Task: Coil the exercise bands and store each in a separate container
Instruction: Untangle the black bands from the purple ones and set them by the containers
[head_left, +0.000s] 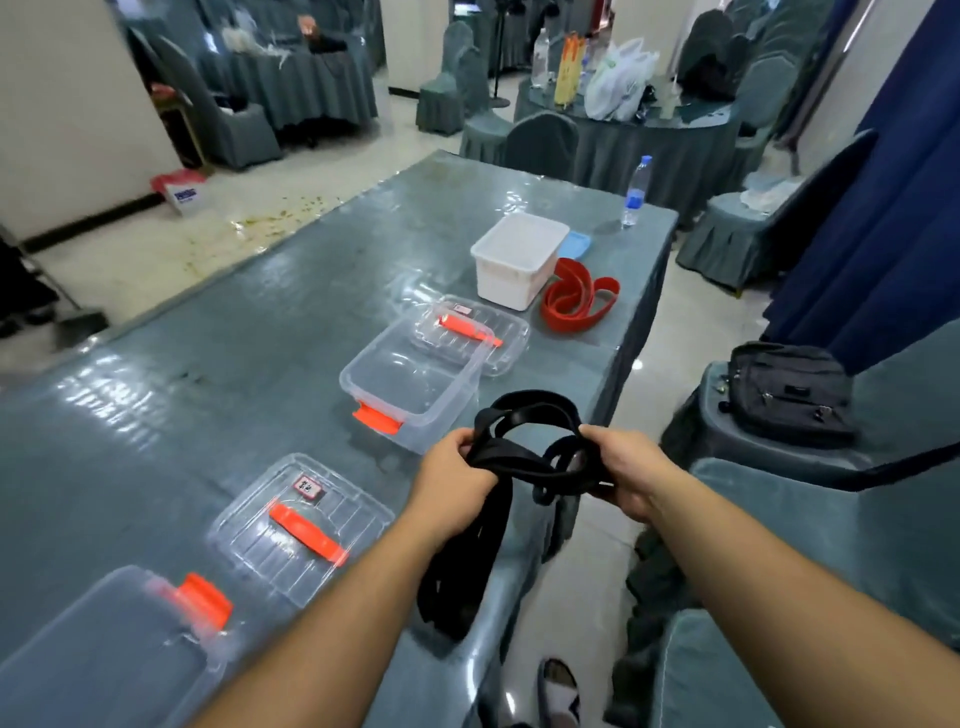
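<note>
Fingers (470, 439) of the left hand (452, 483) and right hand (626, 467) curl around the black band (519, 457), partly looped above the worktop (234, 322) edge, its tail hanging down. Just beyond sits an open clear container (410, 384); farther off, the red band (576, 299) lies beside a white tub (517, 260).

A long counter (270, 312) under a grey-green cloth with a glossy clear cover carries two open clear tubs, one near (98, 660) and one midway (410, 389), each with its clear lid (orange-handled) lying just beyond it (301, 525) (478, 332). Farther along stand a white tub (517, 260), a blue lid (576, 244) behind it, a coiled red band (576, 301) beside it, and a water bottle (636, 192).
</note>
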